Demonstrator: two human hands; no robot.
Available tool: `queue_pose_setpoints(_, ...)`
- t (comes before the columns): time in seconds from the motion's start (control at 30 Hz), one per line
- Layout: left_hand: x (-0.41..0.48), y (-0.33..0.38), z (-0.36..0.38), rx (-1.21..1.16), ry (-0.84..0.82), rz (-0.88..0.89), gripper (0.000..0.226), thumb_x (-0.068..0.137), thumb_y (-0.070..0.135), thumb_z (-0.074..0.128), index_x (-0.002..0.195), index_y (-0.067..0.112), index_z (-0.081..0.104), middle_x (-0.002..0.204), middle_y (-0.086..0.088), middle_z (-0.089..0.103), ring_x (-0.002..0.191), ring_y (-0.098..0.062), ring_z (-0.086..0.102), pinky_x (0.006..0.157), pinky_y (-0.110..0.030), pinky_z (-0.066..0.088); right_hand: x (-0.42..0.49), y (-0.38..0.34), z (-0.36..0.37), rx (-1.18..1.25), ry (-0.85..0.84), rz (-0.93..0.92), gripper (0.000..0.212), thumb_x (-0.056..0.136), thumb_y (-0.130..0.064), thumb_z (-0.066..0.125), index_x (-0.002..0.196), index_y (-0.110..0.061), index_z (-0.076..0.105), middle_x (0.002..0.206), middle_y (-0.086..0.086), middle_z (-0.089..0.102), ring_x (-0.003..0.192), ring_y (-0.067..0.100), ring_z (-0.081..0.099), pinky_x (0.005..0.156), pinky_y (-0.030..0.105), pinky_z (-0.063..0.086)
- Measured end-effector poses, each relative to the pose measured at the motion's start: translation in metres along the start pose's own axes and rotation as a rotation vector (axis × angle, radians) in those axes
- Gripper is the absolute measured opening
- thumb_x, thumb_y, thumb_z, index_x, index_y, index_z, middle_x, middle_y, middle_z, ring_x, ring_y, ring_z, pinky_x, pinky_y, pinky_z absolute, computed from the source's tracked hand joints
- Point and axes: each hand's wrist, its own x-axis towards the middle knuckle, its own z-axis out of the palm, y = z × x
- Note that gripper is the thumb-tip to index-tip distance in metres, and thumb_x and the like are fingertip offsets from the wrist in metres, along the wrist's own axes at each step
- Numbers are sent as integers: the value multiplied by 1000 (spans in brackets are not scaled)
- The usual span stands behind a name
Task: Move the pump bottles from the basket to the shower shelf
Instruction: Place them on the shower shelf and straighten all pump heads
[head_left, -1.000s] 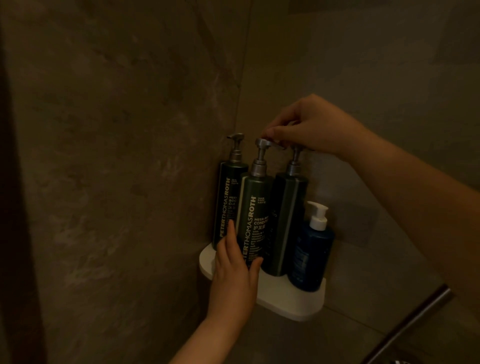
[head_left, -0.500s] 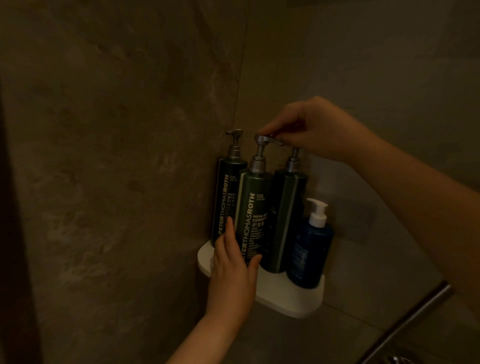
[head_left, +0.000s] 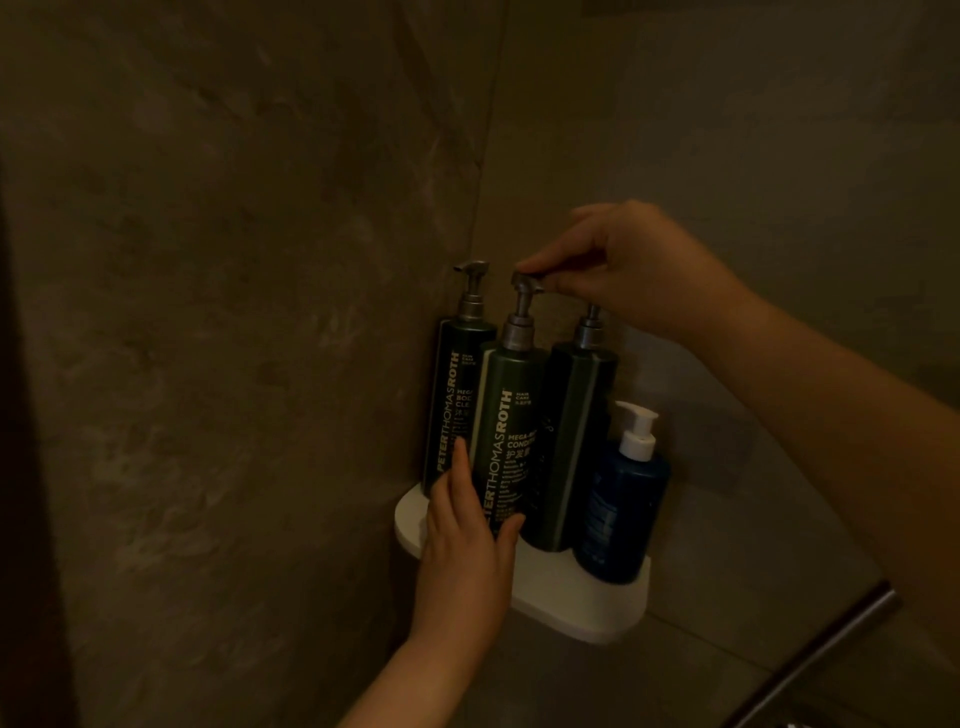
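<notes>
Three tall dark green pump bottles stand upright on the white corner shower shelf (head_left: 582, 603): the left bottle (head_left: 452, 400), the middle bottle (head_left: 506, 436) and the right bottle (head_left: 571, 441). A shorter blue bottle with a white pump (head_left: 621, 509) stands at the shelf's right end. My right hand (head_left: 634, 270) pinches the metal pump head of the middle bottle from above. My left hand (head_left: 467, 540) holds that bottle's lower body, fingers up its left side and thumb across the front. No basket is in view.
Dim stone-tiled walls meet in the corner behind the shelf. A metal bar (head_left: 821, 660) slants up at the lower right. A dark vertical edge (head_left: 26, 467) runs down the far left.
The middle bottle's pump spout has turned under my right fingers, from pointing right to pointing left. My left hand stays on the bottle's body.
</notes>
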Motion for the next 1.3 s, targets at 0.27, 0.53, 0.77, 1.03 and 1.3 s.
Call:
queue_pose_setpoints(0.27,0,0,1,-9,-1,-11,89,91,34,54,130,46,-25,149,-2,18,135,-14,23,103,-21,20,0,0,2,-20,34,-3,21,81,-13,70,102,-16,74,78,-19,52,74,-2,55,73,11,44)
queue_pose_setpoints(0.53,-1,1,0,-1,7,-1,88,90,33,55,132,45,-22,148,-2,20,135,-15,24,104,-22,19,-3,-2,3,-40,54,-13,21,82,-13,70,102,-18,74,76,-20,51,73,-1,53,76,21,47)
queue_pose_setpoints(0.77,-2,-2,-1,-60,-11,1,88,91,35,52,129,53,-25,153,5,10,137,-11,16,107,-23,14,-5,-3,5,-24,74,-1,19,82,-14,70,101,-18,74,76,-20,51,76,2,56,80,25,49)
queue_pose_setpoints(1.03,-17,-7,-3,52,43,72,81,92,27,53,135,47,-13,140,19,9,127,5,9,107,-19,11,-6,-3,5,-28,70,5,21,82,-14,69,103,-18,73,81,-11,57,80,6,58,82,28,50)
queue_pose_setpoints(1.3,-15,-7,0,99,55,64,81,91,23,56,137,43,-8,145,2,16,126,-1,13,107,-24,14,-4,0,6,-16,86,35,19,81,-12,70,96,-23,74,81,-17,59,83,5,62,82,27,52)
